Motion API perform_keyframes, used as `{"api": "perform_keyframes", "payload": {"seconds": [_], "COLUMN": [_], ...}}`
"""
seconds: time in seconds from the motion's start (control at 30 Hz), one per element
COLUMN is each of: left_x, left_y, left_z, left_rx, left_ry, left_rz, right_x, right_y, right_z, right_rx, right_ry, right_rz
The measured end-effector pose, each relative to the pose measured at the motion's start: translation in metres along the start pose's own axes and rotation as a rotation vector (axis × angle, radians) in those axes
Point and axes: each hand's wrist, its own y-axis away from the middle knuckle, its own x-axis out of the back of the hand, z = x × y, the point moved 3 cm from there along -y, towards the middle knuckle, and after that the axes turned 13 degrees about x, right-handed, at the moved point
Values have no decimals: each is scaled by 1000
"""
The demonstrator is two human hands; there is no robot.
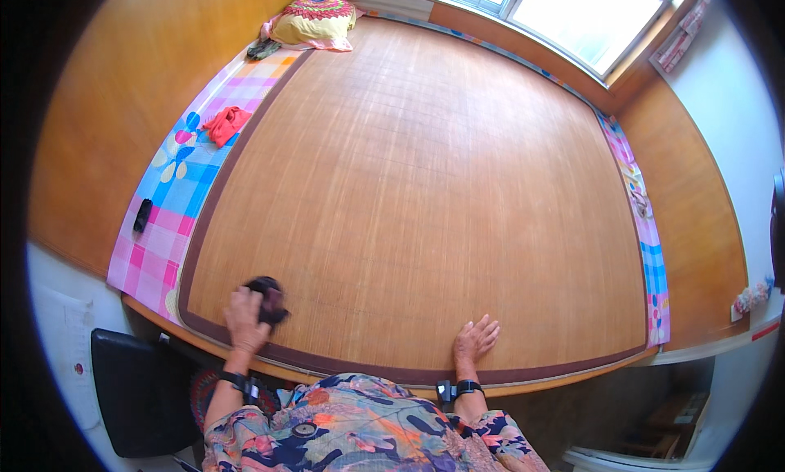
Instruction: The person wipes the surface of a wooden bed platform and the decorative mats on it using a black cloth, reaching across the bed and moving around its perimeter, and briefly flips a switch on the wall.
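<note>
My left hand [243, 320] grips a dark bundle [268, 293], blurred and perhaps cloth, with a purplish patch on its side. It is over the near left corner of a woven bamboo mat [417, 196] with a brown border; contact with the mat cannot be told. Palm down near the front edge, my right hand [473, 340] rests on the mat with its fingers spread and nothing held. Both wrists wear black straps with small devices.
Checkered floral sheet [178, 202] edges the mat; on its left strip lie a red cloth [227, 126] and a black object [143, 215]. A pillow [316, 24] sits in the far left corner. A black chair [140, 392] stands at the near left. Wooden panels flank both sides.
</note>
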Motion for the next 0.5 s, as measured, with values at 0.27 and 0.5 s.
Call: {"api": "perform_keyframes", "payload": {"seconds": [0.27, 0.5], "left_x": [-19, -6], "left_y": [7, 14], "left_z": [10, 23], "left_rx": [108, -69], "left_ry": [-15, -57], "left_rz": [128, -84], "right_x": [7, 8], "right_y": [0, -2], "right_z": [-4, -6], "right_rx": [-12, -40], "right_ry": [-4, -14], "right_rz": [44, -25]}}
